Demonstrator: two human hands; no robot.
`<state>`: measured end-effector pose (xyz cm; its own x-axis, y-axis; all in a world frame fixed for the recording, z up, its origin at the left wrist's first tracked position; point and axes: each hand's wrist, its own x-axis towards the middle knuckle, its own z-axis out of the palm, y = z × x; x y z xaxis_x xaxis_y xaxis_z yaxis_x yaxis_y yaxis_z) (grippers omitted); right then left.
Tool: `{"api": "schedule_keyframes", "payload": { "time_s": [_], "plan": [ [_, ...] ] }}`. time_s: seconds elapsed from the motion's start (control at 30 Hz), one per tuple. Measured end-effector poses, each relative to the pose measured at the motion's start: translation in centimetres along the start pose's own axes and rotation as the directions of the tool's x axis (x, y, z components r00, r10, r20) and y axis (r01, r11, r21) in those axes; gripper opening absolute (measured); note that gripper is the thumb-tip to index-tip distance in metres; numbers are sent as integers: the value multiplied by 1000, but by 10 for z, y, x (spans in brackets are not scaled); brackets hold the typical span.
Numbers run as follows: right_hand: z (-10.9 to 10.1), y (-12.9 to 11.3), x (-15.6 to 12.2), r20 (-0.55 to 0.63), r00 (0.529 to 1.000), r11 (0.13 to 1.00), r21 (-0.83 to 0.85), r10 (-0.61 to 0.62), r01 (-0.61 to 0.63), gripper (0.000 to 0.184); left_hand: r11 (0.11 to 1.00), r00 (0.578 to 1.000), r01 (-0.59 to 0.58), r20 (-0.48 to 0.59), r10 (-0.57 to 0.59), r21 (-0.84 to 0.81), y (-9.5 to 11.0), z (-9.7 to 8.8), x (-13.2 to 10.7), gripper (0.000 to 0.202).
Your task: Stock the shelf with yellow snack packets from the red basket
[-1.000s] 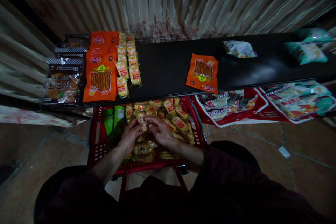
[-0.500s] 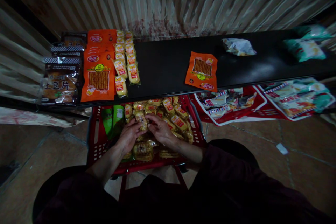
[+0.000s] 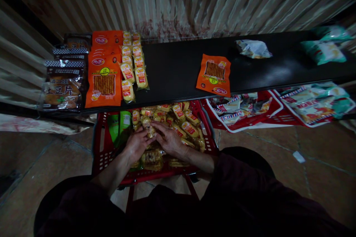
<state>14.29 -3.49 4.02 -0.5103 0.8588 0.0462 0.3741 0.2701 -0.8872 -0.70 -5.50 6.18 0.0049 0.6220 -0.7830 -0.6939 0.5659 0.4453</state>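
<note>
at the lower centre of the frame, two hands meet over a red basket (image 3: 133, 180) heaped with yellow packets (image 3: 190, 129). the left hand (image 3: 137, 144) extends up from the lower left, its fingers bent against the near left side of one clear-wrapped packet (image 3: 147, 123); the right hand (image 3: 171, 141) extends in from the lower right, its fingers lying close together along the packet's right side. that packet is clamped between the fingers of both, over the heap; the thumbs are too dim to place. green bags (image 3: 125, 126) stand in the basket's left corner.

across the middle of the frame runs a black shelf (image 3: 172, 66). at its left end lie dark brown bags (image 3: 63, 87), then overlapping orange bags (image 3: 104, 77), then two columns of small yellow packs (image 3: 141, 77). right of centre one orange pouch (image 3: 213, 74) lies by itself, with a crumpled white packet (image 3: 253, 49) up and right of it and teal bags (image 3: 324, 52) at the far right. below the shelf's right half, white-rimmed baskets (image 3: 283, 119) hold more bags. pleated curtain (image 3: 178, 3) fills the top of the frame, and a small white scrap (image 3: 299, 156) lies on the tiled floor (image 3: 328, 148) at the lower right.
</note>
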Motion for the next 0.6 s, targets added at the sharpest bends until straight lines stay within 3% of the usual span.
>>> {"api": "schedule_keyframes", "payload": {
  "time_s": [0.33,0.5,0.6],
  "plan": [
    [0,2,-2,15,985,968,-185,-169,169,42,998,999,-49,15,49,34,-1,0,-2,17],
    [2,8,0,19,995,981,-167,-100,102,42,988,994,-94,63,87,122,-4,-2,-1,23],
    [2,8,1,31,999,994,-111,-18,21,41,979,994,-103,-7,105,174,-5,-4,0,27]
  ]
}}
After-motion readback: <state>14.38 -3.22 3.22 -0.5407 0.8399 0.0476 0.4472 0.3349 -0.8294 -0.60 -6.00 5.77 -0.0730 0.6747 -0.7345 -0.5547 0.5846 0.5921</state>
